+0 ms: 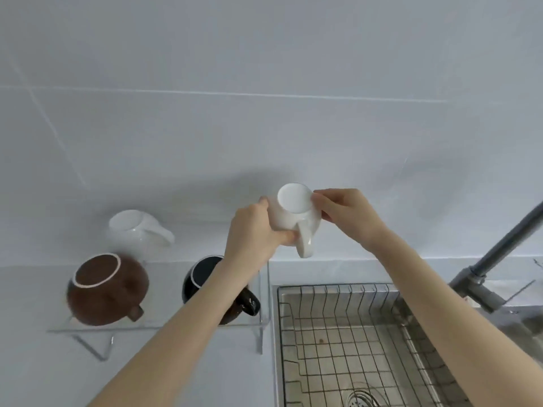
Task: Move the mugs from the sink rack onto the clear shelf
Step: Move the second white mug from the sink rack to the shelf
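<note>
A white mug (293, 212) is held upside down in the air above the right end of the clear shelf (164, 326), its handle pointing toward me. My left hand (255, 230) grips its left side and my right hand (346, 214) holds its right side near the base. Three mugs stand upside down on the shelf: a white mug (138, 230) at the back left, a brown mug (105, 289) at the front left, and a black mug (202, 277) partly hidden under my left forearm. The wire sink rack (352, 333) holds no mugs.
The steel sink (417, 342) with its drain (363, 399) lies at the lower right. A grey faucet pipe (499, 259) slants up at the right edge. A white tiled wall (264, 83) rises behind the shelf and sink.
</note>
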A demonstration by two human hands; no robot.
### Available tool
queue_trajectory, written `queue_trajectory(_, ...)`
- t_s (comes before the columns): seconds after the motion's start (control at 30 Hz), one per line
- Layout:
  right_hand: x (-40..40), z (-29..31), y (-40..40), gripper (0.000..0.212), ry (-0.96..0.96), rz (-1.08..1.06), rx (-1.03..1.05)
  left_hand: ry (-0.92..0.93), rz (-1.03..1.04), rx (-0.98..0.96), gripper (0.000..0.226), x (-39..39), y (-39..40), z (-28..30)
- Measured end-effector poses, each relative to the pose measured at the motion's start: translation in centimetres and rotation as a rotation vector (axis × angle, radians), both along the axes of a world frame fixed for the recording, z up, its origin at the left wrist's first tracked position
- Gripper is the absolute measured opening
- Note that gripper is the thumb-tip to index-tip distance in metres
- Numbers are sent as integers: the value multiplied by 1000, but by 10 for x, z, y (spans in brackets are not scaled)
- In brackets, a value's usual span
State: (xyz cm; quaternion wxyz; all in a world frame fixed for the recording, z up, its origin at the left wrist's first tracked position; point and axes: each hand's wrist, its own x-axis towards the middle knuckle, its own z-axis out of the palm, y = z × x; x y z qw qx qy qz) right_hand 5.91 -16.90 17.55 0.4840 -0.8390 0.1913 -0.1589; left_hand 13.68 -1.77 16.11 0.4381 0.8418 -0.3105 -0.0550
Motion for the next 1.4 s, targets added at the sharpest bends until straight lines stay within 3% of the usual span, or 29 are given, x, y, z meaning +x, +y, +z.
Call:
queue_trajectory(0.1,39,4,21,56,27,79,12,-20,71,47,51,28,26,5)
queue_trajectory(0.23,75,-6,39,32,64,129,27,-4,142,79,49,52,48,-3)
queue_trajectory(0.6,112,-39,53,18,146,162,54,59,194,156,49,74,61,-36)
queue_trajectory(1.2,122,-74,58,27,185,138,73,109,278,264,52,78,64,-50)
queue_trajectory(1.4,111,-61,67,38,247,145,-24,247,139,312,40,85,74,-38)
